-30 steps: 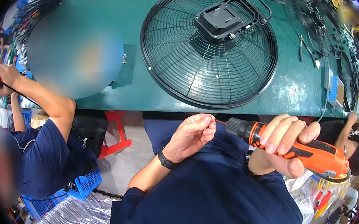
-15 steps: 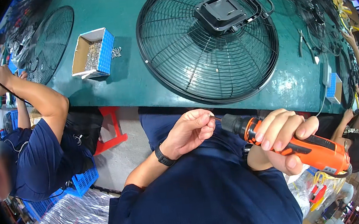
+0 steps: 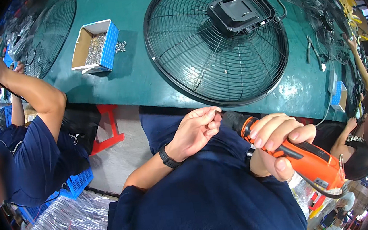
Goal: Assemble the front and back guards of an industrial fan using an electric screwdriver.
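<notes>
The right hand [image 3: 280,132] wraps the orange power screwdriver [image 3: 318,166], probably stiff and heavy, best held around its body; left hand [image 3: 196,132] pinches a small dark piece [image 3: 218,112], hard to identify

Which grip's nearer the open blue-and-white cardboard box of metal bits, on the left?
Left. In view, the left grip is below and right of the box; the right grip, around the orange-and-black power driver, is farther right.
</notes>
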`<state>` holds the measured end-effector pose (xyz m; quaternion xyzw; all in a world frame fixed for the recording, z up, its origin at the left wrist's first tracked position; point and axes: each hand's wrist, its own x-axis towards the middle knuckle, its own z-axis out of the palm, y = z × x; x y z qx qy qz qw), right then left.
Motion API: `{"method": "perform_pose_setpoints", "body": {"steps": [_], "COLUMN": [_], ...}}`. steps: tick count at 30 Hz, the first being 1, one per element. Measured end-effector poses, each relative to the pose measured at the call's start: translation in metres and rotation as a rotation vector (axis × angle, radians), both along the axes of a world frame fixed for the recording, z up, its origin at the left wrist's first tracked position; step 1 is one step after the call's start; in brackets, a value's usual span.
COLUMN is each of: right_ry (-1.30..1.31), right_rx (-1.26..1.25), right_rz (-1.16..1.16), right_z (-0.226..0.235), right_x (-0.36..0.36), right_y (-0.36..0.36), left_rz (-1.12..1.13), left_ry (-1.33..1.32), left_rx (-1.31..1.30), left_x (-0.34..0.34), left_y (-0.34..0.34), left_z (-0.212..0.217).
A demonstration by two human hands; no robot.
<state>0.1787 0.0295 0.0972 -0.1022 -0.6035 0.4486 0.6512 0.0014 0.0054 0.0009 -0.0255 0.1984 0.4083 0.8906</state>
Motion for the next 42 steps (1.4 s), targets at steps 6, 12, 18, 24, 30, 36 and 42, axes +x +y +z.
{"method": "perform_pose_setpoints", "body": {"steps": [6,12,18,24,30,36,42], "right_ry": [-0.124,-0.128,-0.133,-0.243,-0.338,-0.327,-0.331], "right_rx": [0.027,-0.098,-0.250,-0.228,-0.061,-0.166,-0.211], "right_rz": [-0.023,-0.069,-0.102,0.038,0.145,0.215,0.207], "right_z": [-0.008,-0.010,0.001,0.002,-0.002,0.000,0.002], "right_x": [-0.011,-0.022,-0.038,-0.054,-0.058,-0.054,-0.043], "right_y": [0.008,0.008,0.010,0.034,0.045,0.052,0.043], "left_rz": [-0.021,-0.004,-0.002,-0.002,0.085,0.122,0.213], "left_ry": [-0.003,0.039,0.077,0.184,0.258,0.367,0.446], "left_rx": [-0.111,-0.155,-0.135,-0.130,0.027,0.045,0.189], "left_x": [0.009,0.010,0.008,-0.001,-0.018,-0.029,-0.028], "left_y": [0.008,0.004,0.002,0.003,0.001,0.000,-0.004], "left_z": [-0.005,-0.010,-0.010,-0.007,-0.012,-0.005,0.004]}}
